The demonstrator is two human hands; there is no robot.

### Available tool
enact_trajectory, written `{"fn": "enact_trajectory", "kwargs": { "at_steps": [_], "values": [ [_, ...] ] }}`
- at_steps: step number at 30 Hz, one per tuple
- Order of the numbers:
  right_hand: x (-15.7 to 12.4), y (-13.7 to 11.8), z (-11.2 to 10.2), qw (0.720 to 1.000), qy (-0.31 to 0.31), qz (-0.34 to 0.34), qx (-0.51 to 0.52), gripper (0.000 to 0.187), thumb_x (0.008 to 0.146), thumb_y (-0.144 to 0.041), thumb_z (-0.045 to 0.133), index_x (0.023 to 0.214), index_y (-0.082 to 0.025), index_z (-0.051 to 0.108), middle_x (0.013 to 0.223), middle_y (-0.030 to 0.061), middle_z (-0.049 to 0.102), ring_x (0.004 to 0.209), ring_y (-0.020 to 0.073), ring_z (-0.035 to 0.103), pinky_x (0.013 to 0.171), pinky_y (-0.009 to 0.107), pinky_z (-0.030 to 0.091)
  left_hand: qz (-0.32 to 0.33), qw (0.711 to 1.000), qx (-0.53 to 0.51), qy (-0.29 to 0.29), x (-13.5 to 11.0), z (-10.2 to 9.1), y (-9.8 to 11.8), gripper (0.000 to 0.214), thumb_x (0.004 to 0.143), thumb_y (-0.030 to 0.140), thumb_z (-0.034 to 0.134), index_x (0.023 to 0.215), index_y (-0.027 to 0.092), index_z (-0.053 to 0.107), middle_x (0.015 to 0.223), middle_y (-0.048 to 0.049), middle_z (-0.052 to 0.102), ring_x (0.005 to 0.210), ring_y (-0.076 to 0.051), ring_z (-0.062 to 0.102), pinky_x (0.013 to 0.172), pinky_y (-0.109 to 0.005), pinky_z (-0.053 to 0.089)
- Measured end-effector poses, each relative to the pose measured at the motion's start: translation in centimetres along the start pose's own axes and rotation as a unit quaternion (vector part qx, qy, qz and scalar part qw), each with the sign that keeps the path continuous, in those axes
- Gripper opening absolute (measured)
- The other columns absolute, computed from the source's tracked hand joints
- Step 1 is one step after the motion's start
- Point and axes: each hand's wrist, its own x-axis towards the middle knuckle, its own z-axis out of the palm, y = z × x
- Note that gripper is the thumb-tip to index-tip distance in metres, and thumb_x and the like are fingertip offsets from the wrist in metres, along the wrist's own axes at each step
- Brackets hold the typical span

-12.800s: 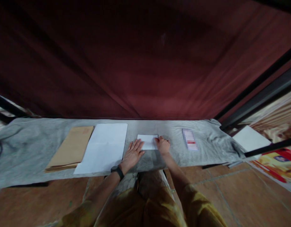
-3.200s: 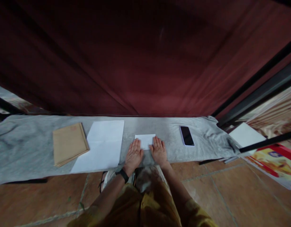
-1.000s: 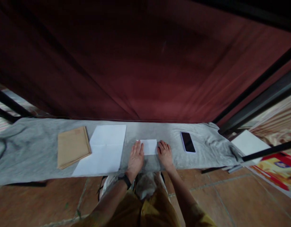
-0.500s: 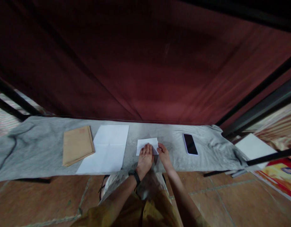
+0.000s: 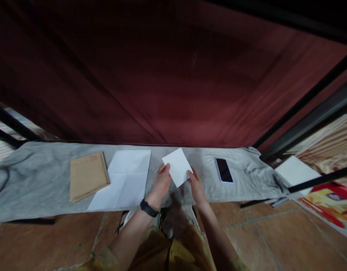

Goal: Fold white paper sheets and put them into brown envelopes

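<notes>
Phone [image 5: 224, 170] right of small paper [image 5: 177, 165], large sheet [image 5: 127, 180] and brown stack [image 5: 88, 175] left.

Nothing legible — envelope print [image 5: 93, 158], package logo [image 5: 335, 196], both blurred

From the head, the long grey cloth-covered surface [image 5: 209, 177] is viewed nearby, forward and downward, toward dark red fabric [image 5: 173, 94].
</notes>
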Motion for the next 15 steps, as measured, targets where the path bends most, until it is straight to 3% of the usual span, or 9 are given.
{"fn": "enact_trajectory", "kwargs": {
  "at_steps": [3, 7, 11, 15],
  "values": [
    [-0.2, 0.4, 0.5, 1.000, -0.011, 0.011, 0.025, 0.050, 0.092, -0.051, 0.046, 0.131, -0.020, 0.056, 0.118, 0.0105, 0.073, 0.098, 0.0234, 0.072, 0.074, 0.032, 0.058, -0.056, 0.997, -0.056, -0.010, 0.0, 0.0, -1.5, 0.043, 0.101, 0.045, 0.038, 0.121, 0.016, 0.062, 0.123, -0.0130, 0.072, 0.105, -0.021, 0.071, 0.087, -0.034, 0.059],
    [0.2, 1.4, -0.3, 0.998, 0.036, 0.026, 0.043, 0.039, 0.081, -0.045, 0.060, 0.110, -0.020, 0.064, 0.092, 0.0054, 0.075, 0.078, 0.0219, 0.070, 0.063, 0.029, 0.054, -0.121, 0.990, -0.065, 0.007, -0.3, -1.4, -3.7, 0.030, 0.094, 0.039, 0.053, 0.108, 0.017, 0.066, 0.111, -0.0128, 0.076, 0.100, -0.022, 0.072, 0.083, -0.035, 0.060],
    [1.4, 2.1, -1.7, 0.998, 0.026, -0.007, -0.063, 0.031, 0.078, -0.043, 0.059, 0.097, -0.020, 0.067, 0.073, 0.0006, 0.069, 0.065, 0.0193, 0.062, 0.058, 0.028, 0.049, -0.131, 0.990, 0.003, 0.057, -0.2, -3.5, -4.6, 0.033, 0.085, 0.043, 0.063, 0.103, 0.016, 0.067, 0.103, -0.0112, 0.075, 0.088, -0.021, 0.072, 0.069, -0.030, 0.057],
    [2.9, 2.4, -2.3, 0.984, -0.003, -0.051, -0.169, 0.032, 0.082, -0.036, 0.052, 0.103, -0.020, 0.069, 0.077, 0.0016, 0.070, 0.070, 0.0206, 0.063, 0.063, 0.030, 0.051, -0.122, 0.988, 0.091, 0.042, 0.0, -4.7, -4.9, 0.029, 0.076, 0.040, 0.070, 0.092, 0.016, 0.070, 0.082, -0.0049, 0.073, 0.070, -0.017, 0.067, 0.058, -0.026, 0.049]
  ]
}}
